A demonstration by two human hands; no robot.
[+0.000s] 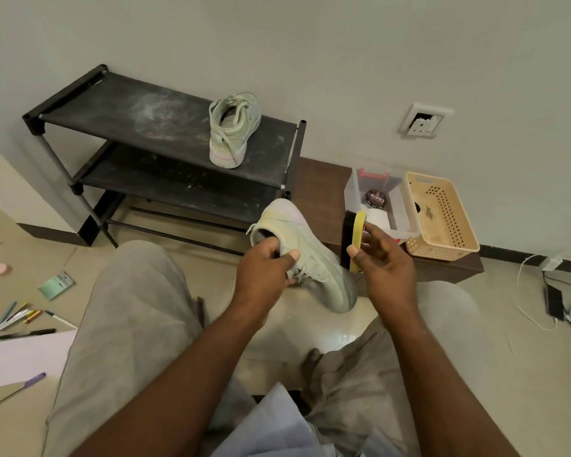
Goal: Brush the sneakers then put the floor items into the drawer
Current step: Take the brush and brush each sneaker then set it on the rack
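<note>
My left hand (266,273) grips a pale green sneaker (314,258) by its collar, fingers inside the opening, toe pointing down to the right. My right hand (381,263) holds a brush (355,239) with a yellow back and black bristles, upright beside the sneaker's toe side. The second pale green sneaker (233,128) stands on the top shelf of a black shoe rack (139,107). Several pens (19,316), a green pad (56,285), a pink round item (1,268) and white paper (20,357) lie on the floor at left.
A low brown board (323,189) by the wall carries a clear box (353,189) with a polish tin (374,196) and a beige basket (442,212). A wall socket (424,122) is above. Cables and a charger (554,301) lie at right. My knees fill the foreground.
</note>
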